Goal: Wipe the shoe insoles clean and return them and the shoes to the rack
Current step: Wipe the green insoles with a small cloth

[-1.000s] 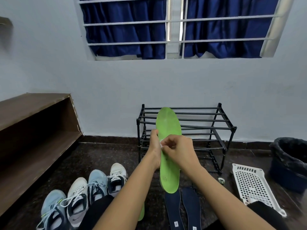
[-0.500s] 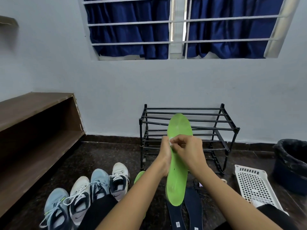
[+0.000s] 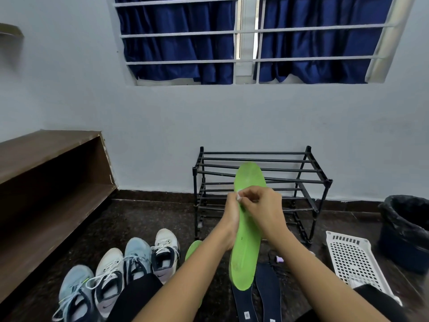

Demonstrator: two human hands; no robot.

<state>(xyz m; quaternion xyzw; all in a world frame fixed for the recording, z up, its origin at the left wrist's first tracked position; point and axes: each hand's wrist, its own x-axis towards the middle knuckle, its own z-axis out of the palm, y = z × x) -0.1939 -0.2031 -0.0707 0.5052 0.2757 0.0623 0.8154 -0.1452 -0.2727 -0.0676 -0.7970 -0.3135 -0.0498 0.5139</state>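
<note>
Head view: long bright-green foam insole (image 3: 246, 240) held upright in front of the black metal-bar shoe rack (image 3: 301, 173), faint smudges near the toe. Left hand (image 3: 231, 212) grips its left edge. Right hand (image 3: 262, 205) fingers pinch a small white wipe (image 3: 238, 196) against it. Dark speckled floor (image 3: 151, 217) shows left of the rack.

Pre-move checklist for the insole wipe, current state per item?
1. Left hand grips the green insole: ok.
2. Right hand pinches the white wipe against it: ok.
3. Held insole wiped clean: cannot tell; faint marks near its lower end.
4. Rack free for returns: ok, nothing shows on its bars.
5. Second green insole and dark insoles wiped: cannot tell; they lie on the floor.
6. Shoes on the rack: not ok, four stand on the floor.
</note>
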